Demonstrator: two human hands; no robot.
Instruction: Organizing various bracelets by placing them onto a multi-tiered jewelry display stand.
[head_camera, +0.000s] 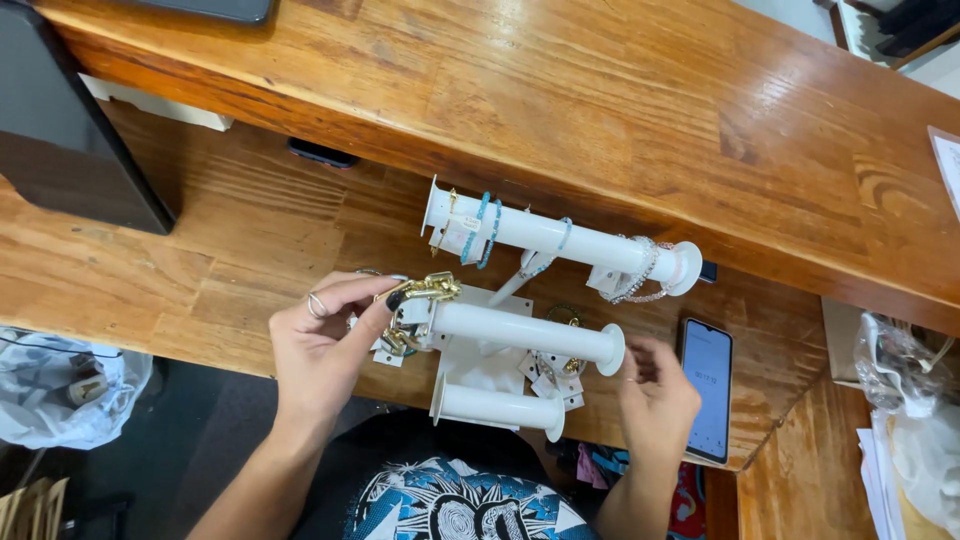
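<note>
1. Your left hand (322, 345) is pinching a chunky gold chain (425, 291) between thumb and fingertips, right at the left end of the middle bar (520, 333) of the white stand (478, 365).
2. Your right hand (655, 390) sits just past that bar's right end cap, fingers loosely curled, holding nothing I can make out.
3. Looks like you're mid-way through getting the chain onto or off the bar, can't tell which.
4. Next bit needs a steady stand and room past the end cap, without snagging the tags (548, 378) hanging below.
5. The top bar (550, 238) already carries beaded bracelets; a phone (708, 388) lies beside your right hand.
</note>
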